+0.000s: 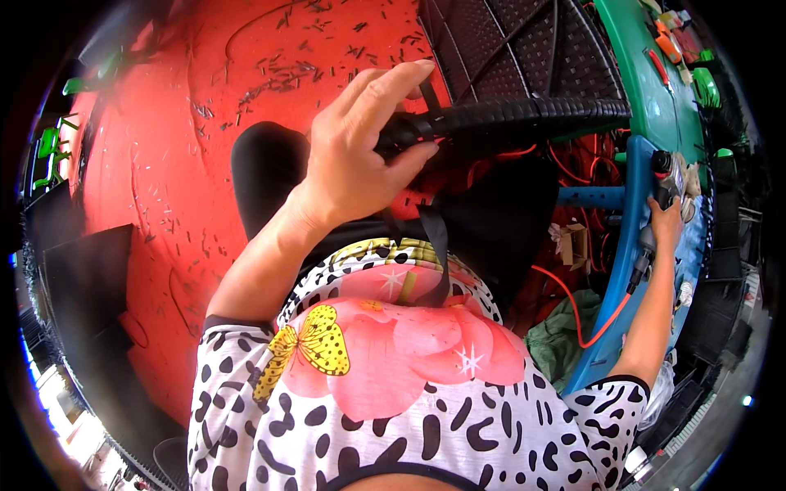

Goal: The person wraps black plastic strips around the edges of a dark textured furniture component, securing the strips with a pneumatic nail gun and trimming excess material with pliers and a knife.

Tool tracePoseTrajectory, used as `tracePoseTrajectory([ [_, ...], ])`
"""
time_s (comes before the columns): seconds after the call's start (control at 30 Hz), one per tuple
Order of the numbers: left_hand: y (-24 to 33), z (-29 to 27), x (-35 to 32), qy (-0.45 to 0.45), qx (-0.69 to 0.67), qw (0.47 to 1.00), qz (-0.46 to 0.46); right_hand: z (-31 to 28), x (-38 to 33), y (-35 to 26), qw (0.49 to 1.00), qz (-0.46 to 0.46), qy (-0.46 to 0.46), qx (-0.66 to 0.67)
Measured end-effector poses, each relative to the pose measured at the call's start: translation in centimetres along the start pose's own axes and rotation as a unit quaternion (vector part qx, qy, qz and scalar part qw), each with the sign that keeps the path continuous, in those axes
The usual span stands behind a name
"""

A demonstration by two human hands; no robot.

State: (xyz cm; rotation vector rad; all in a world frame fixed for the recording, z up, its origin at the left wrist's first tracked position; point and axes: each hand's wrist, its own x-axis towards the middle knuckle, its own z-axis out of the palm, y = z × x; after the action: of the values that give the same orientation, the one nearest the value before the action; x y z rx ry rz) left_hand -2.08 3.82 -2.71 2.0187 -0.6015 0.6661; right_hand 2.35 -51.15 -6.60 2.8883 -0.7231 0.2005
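Big red floor fills the left half, littered with short dark offcuts, thickest near the top. A black woven panel sits up top, right of centre, and a green table curves down the right side with small orange and green tools on it. Below that, a blue frame bends down the right edge, a blue crossbar joining it from the left.

In the foreground, the person's patterned shirt: black spots on white, pink flowers, a yellow butterfly. Dark trousers show above it.

Now the black ribbed hose, running level from centre out towards the table. The left hand is clamped round its near end, thumb underneath, fingers curled over the top, the forefinger stretched along a black strap that pokes up there. More black strap hangs down from the hose end onto the shirt.

Over on the right, the right hand reaches up to the blue frame and is closed round a small power tool, dark with a red tip, held up against the frame's edge. An orange cable loops down from below that hand, near a green cloth. A small cardboard box sits between hose and frame, among tangled orange wires.
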Motion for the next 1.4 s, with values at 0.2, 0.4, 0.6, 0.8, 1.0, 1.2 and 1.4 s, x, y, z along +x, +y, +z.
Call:
tracePoseTrajectory([
  [0.2,-0.1,0.4,-0.9,0.005,-0.015,0.999,0.032,-2.7,-2.5,-3.0,0.897,-0.135,0.112,0.406],
  [0.4,-0.1,0.2,-1.4,-0.029,-0.029,0.997,0.061,-14.6,-13.1,-21.3,0.747,-0.459,0.069,0.476],
  [0.6,0.5,0.8,-1.7,-0.017,-0.074,0.984,0.160,-17.8,-16.0,-27.2,0.704,-0.521,-0.167,0.452],
  [0.8,1.5,3.1,-2.4,0.124,-0.209,0.966,0.092,-17.1,-16.6,-26.8,0.695,-0.488,-0.157,0.504],
  [1.0,3.6,1.2,-0.2,-0.058,-0.069,0.993,0.078,-15.8,-16.1,-25.0,0.674,-0.481,-0.041,0.559],
  [1.2,4.6,3.1,-1.4,-0.094,0.114,0.986,0.081,-10.8,-18.5,-18.6,0.653,-0.340,0.064,0.674],
  [1.4,3.9,3.3,-1.8,-0.094,0.061,0.992,0.054,-5.8,-17.8,-1.2,0.868,-0.136,0.227,0.420],
])
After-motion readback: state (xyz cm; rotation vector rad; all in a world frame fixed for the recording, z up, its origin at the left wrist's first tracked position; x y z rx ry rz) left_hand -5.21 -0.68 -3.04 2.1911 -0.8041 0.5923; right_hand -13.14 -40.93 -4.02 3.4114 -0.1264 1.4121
